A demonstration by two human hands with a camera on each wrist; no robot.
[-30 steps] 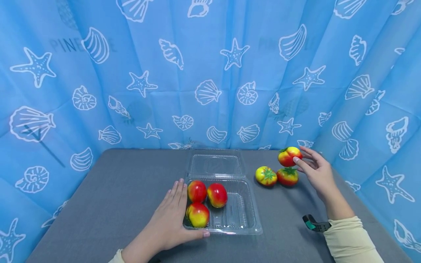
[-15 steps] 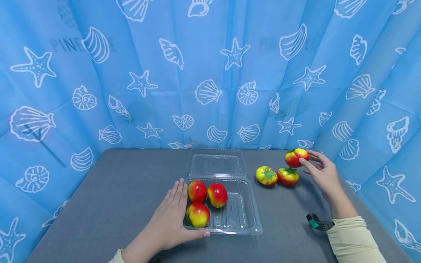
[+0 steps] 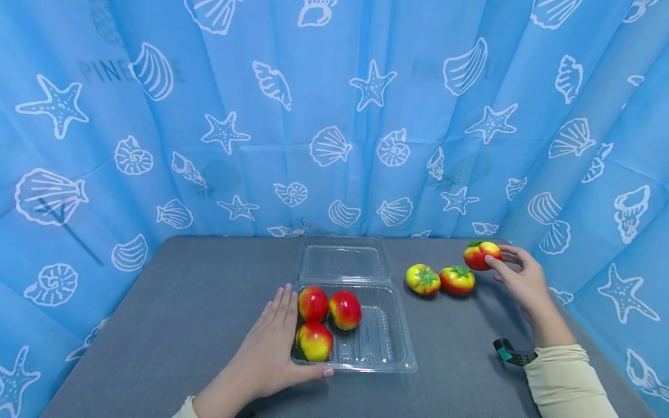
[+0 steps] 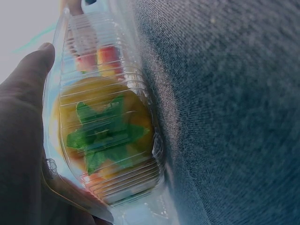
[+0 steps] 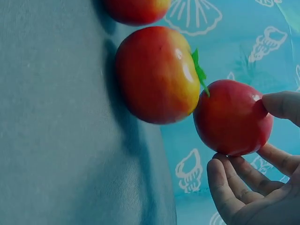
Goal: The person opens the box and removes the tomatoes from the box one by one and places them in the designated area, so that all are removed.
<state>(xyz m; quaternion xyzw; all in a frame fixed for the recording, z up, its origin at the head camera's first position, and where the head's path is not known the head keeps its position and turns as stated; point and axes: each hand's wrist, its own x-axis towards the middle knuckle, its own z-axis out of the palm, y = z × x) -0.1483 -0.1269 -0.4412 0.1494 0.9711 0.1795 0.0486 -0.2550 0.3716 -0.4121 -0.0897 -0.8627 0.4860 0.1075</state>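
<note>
On the right, my right hand pinches a red-and-yellow tomato between thumb and fingertips. The right wrist view has this tomato held off the grey table. Two similar tomatoes, one yellower and one redder, sit side by side to its left. A clear plastic clamshell box lies with its lid folded back. Three tomatoes occupy its left part. My left hand lies along the box's left wall, fingers straight, thumb at the front rim.
The grey cloth-covered table ends at a blue curtain with white shell prints behind and on both sides. A dark band with a teal part is worn at the right wrist, beside the cream sleeve.
My right hand has moved to the right and slightly lower with the tomato, away from the two on the table. The left hand and box stay put.
</note>
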